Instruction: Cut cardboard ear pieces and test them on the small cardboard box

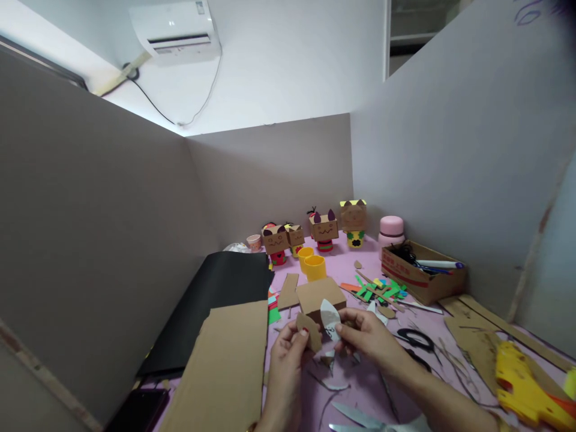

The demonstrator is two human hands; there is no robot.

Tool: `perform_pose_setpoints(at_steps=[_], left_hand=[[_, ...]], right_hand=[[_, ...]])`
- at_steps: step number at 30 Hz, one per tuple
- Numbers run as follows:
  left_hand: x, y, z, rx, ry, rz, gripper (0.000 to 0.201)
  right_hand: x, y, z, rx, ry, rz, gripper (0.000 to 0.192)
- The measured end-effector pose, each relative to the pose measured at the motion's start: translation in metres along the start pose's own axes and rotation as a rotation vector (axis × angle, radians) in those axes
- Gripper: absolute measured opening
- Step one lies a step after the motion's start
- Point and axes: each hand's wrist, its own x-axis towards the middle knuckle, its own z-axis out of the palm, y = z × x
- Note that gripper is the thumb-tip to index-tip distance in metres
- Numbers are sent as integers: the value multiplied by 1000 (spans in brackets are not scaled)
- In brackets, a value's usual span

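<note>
Low over the pink counter [369, 252], the left hand [288, 354] pinches a small rounded brown cardboard cutout [310, 330], its fingers closed narrowly on the piece's lower part. The right hand [369, 336] meets it from the other side, fingers closed on a curved white paper scrap with dark marks [330, 318], which stands just beside the cutout and seems to touch it. Both pieces are held slightly above the counter, right in front of a plain brown cardboard box [320, 295].

Left of the hands lies a large flat sheet of brown cardboard [225, 366], overlapping a black sheet [216, 300]. Beyond the box stand two yellow cylindrical cups [312, 264] and a row of small cardboard box-headed figures with drawn faces [324, 228], near a pink lidded jar [391, 231]. To the right sit an open cardboard tray holding pens [425, 270], a scatter of green and orange paper strips [378, 291], black-handled scissors [416, 341] and a yellow plastic glue gun [524, 378]. Grey partition walls [450, 150] enclose the counter on three sides.
</note>
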Motion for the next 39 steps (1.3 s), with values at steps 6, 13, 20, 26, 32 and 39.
perform_pose_setpoints(at_steps=[6, 13, 20, 26, 32, 39], left_hand=[[-6, -3, 1, -44, 10, -13, 34], [-10, 1, 6, -81, -40, -42, 38], [-6, -6, 4, -155, -31, -72, 41], [4, -14, -5, -173, 38, -45, 40], [5, -19, -6, -161, 56, -30, 40], [-1, -12, -2, -146, 79, -57, 46]], right_hand=[[-18, -7, 15, -424, 15, -318, 29], [-12, -3, 19, -68, 7, -85, 34], [-3, 3, 14, 161, -21, -19, 34], [4, 12, 8, 155, 44, 4, 36], [4, 13, 9, 150, 25, 27, 33], [4, 16, 9, 160, 25, 67, 36]])
